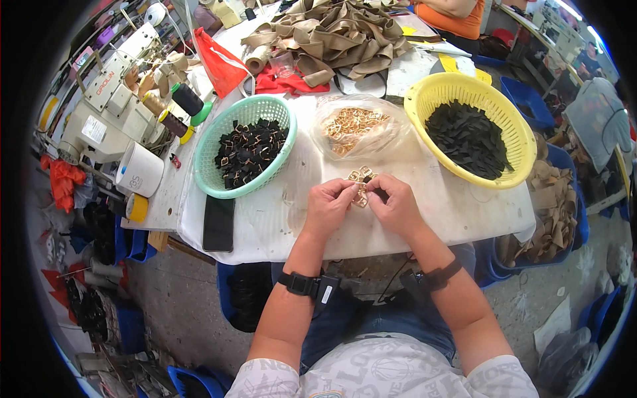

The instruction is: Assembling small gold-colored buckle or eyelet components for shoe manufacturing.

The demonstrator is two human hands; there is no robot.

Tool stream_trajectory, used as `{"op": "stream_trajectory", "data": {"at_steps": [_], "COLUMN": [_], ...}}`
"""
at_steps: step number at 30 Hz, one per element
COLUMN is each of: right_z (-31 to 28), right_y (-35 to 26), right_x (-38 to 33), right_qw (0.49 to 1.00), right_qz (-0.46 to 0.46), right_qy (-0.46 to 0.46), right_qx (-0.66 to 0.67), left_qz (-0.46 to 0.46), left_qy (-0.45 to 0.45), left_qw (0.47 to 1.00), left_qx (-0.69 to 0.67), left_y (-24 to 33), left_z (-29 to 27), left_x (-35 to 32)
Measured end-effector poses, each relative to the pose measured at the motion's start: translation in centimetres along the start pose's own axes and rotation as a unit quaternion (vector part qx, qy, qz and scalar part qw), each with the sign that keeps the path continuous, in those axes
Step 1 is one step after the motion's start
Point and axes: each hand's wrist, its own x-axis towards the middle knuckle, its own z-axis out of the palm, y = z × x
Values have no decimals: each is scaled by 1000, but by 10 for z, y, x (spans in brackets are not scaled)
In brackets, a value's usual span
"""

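Note:
Both my hands meet over the white table, fingertips close together. Between the thumb and fingers of my left hand [328, 207] is a small gold-coloured metal buckle, mostly covered by the fingers. My right hand [397, 207] pinches a short black strip [381, 194], its end at the buckle; whether it passes through cannot be made out. A few loose gold buckles [361, 175] lie just beyond my fingertips. Farther off, a clear plastic bag [320, 142] holds many more. The green basket [284, 156] at left contains black strips fitted with buckles; the yellow basket [424, 89] at right contains plain black strips.
A dark phone [218, 224] lies below the green basket at the table's edge. On the left stand a sewing machine [109, 113], thread spools [188, 99] and a white cup [141, 169]. Brown fabric pieces [345, 33] pile up at the back. Another person in orange [458, 20] is beyond.

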Motion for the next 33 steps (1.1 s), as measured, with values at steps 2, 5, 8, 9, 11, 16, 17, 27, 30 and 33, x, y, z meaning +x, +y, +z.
{"op": "stream_trajectory", "data": {"at_steps": [2, 5, 8, 9, 11, 16, 17, 27, 30, 33], "right_z": [0, -2, -1, -1, 0, 0, 0, 1, 0, 0], "right_y": [2, -3, 2, 2, 3, 5, 4, 5, 3, 1], "right_x": [0, 0, -1, -1, 0, 0, 0, -2, -2, -2], "right_qw": [1000, 1000, 1000, 1000, 1000, 1000, 1000, 1000, 1000, 999], "right_qz": [2, 15, 10, 6, -3, 13, 17, 6, -13, -33], "right_qy": [-3, -18, -3, 0, 5, 9, 9, 5, 6, 13], "right_qx": [-1, 9, -2, -1, 1, -5, -7, 13, -5, -19], "left_qz": [5, 13, 14, 13, 16, 25, 26, 30, 39, 27], "left_qy": [1, 4, 2, 0, -8, -22, -27, -41, -44, -45], "left_qw": [1000, 1000, 1000, 1000, 1000, 999, 999, 999, 998, 998], "left_qx": [-1, -5, 5, 10, 12, 17, 22, 17, 34, 27], "left_y": [-2, -4, -2, -2, -1, 2, 2, 1, 0, 1], "left_z": [0, 0, 0, 1, 0, 0, -1, -2, -3, -4], "left_x": [0, 1, 0, 0, -1, -1, -2, -1, 0, -1]}}
